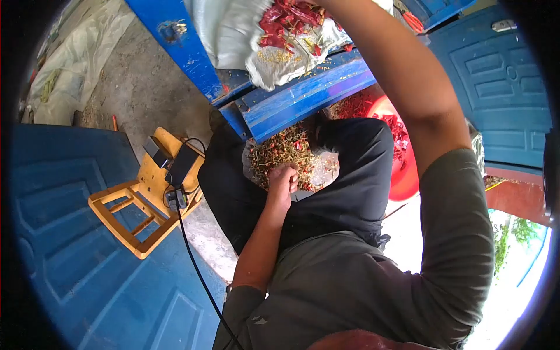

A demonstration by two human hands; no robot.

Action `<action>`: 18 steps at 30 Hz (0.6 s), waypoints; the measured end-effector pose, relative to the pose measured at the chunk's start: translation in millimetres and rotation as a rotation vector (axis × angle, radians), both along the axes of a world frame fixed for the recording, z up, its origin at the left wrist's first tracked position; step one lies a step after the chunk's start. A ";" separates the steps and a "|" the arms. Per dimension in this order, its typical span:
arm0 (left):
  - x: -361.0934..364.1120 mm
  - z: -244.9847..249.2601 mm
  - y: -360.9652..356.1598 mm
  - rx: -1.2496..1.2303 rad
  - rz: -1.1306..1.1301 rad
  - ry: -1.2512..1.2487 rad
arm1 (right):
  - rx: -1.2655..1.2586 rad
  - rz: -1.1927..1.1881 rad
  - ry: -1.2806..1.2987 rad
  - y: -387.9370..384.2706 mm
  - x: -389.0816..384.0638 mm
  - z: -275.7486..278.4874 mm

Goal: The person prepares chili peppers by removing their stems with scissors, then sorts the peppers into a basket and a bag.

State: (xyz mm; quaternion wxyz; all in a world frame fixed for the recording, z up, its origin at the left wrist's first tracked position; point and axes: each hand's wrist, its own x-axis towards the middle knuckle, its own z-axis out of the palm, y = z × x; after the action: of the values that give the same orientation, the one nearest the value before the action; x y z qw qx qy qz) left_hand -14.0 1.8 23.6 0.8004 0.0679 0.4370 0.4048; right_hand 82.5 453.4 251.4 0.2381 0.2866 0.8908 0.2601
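Note:
My left hand (pixel 283 180) is closed, its fingers curled, over a heap of chili stems (pixel 280 153) mixed with red bits between my knees. What its fingers hold, if anything, is too small to make out. My right forearm (pixel 373 35) stretches up past the top edge, so the right hand is out of sight. Close to where that arm leaves the view, dried red chilies (pixel 286 23) lie on a white sack (pixel 224 44), with pale seeds scattered beside them.
The sack rests on a blue bench (pixel 309 90) in front of my knees. To the right stands a red basin (pixel 406 181) with red chilies inside. On the left, a wooden chair (pixel 149 181) carries black devices (pixel 182 163) and a cable. Blue door panels flank both sides.

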 end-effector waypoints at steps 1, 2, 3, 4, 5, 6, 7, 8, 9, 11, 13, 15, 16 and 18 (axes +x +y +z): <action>-0.8 0.3 0.5 0.002 0.011 -0.009 | -0.099 0.161 0.509 2.1 34.2 -30.8; -2.2 1.0 -0.4 0.002 0.010 -0.016 | 0.016 0.171 0.767 -32.8 48.1 -25.5; -3.1 1.9 -0.9 0.001 0.008 -0.022 | 0.216 0.002 0.578 -42.8 60.2 -34.4; -4.3 4.1 -2.0 -0.003 0.011 -0.026 | 0.055 0.095 0.836 -51.9 73.2 -37.3; -5.0 7.2 -2.4 0.001 0.015 -0.028 | -0.017 -0.054 0.864 -65.4 79.0 -37.2; -4.6 8.6 -1.5 0.010 0.022 -0.031 | -0.086 -0.200 0.887 -71.5 85.6 -37.3; -4.7 8.1 -2.3 0.012 0.024 -0.033 | -0.020 -0.113 0.853 -72.7 92.7 -46.5; -4.1 6.8 -1.6 0.016 0.018 -0.034 | 0.049 -0.022 0.818 -67.5 104.1 -67.9; -4.8 7.0 -2.1 0.017 0.008 -0.032 | 0.150 -0.048 0.740 -58.1 118.4 -97.0; -3.4 9.4 -1.2 0.016 -0.004 -0.026 | 0.165 -0.187 0.867 -73.5 113.4 -105.8; -2.8 9.3 0.0 0.012 -0.009 -0.016 | 0.161 -0.303 0.876 -83.9 110.7 -106.8; -4.0 4.9 -1.6 0.007 -0.011 -0.010 | 0.070 -0.444 1.050 -125.5 97.1 -81.9; -4.9 5.2 -2.3 0.008 -0.009 -0.007 | -0.024 -0.586 1.213 -144.0 91.3 -71.0; -6.0 6.1 -4.5 0.011 0.009 0.002 | -0.029 -0.420 1.200 -161.6 112.6 -78.9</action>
State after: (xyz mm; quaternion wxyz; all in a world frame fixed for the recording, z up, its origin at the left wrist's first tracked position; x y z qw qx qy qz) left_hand -20.0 -2.7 29.7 0.7977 0.0710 0.4359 0.4107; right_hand 195.1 291.8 172.5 -0.2529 0.5479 0.7973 -0.0101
